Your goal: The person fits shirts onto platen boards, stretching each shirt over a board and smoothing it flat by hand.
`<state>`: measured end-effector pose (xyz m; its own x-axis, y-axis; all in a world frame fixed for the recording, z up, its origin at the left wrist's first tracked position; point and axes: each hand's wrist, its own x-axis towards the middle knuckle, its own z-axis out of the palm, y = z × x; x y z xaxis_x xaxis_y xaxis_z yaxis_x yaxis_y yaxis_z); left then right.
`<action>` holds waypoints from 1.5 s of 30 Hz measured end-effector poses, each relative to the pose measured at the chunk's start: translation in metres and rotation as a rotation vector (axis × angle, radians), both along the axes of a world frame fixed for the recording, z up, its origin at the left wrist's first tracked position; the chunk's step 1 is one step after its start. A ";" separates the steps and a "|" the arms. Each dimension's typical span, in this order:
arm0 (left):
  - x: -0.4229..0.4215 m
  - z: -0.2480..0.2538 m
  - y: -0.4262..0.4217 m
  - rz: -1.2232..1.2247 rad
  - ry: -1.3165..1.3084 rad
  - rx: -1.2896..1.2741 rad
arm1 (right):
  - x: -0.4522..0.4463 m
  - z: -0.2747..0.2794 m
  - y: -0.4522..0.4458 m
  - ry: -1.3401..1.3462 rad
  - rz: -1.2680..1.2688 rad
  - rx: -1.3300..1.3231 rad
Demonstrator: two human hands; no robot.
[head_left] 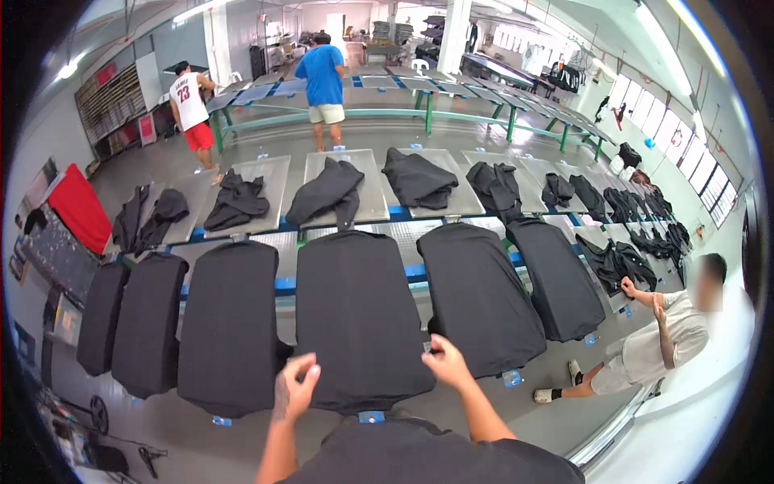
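Directly before me, a black T-shirt (355, 315) is stretched flat over a long board, its hem at my end. My left hand (297, 389) hovers at the shirt's lower left edge, fingers loosely curled and apart from the thumb. On the opposite side, my right hand (448, 363) is close to the lower right edge, its fingers bent toward the shirt with a gap at the thumb. No cloth is visibly gripped in either hand. Below the hem shows a blue board end (372, 417).
More black shirts cover the boards at left (228, 323) and right (481, 298). Crumpled black garments (326, 192) lie on pale boards across the frame. A person in a light shirt (665, 331) stands at right; a person in blue (324, 77) and another in white (192, 101) stand farther back.
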<state>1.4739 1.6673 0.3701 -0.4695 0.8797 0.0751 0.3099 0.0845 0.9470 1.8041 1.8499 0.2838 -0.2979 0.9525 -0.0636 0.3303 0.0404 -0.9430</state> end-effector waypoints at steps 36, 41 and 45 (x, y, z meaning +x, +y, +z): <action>-0.046 -0.259 -0.072 0.508 -0.427 -0.447 | 0.034 -0.171 -0.043 0.284 -0.465 -0.787; -0.041 -0.217 -0.070 0.423 0.023 -0.507 | 0.046 -0.152 -0.047 -0.430 -0.289 -0.232; -0.034 -0.196 -0.073 0.390 0.238 -0.524 | 0.030 -0.112 -0.063 -0.644 -0.259 0.106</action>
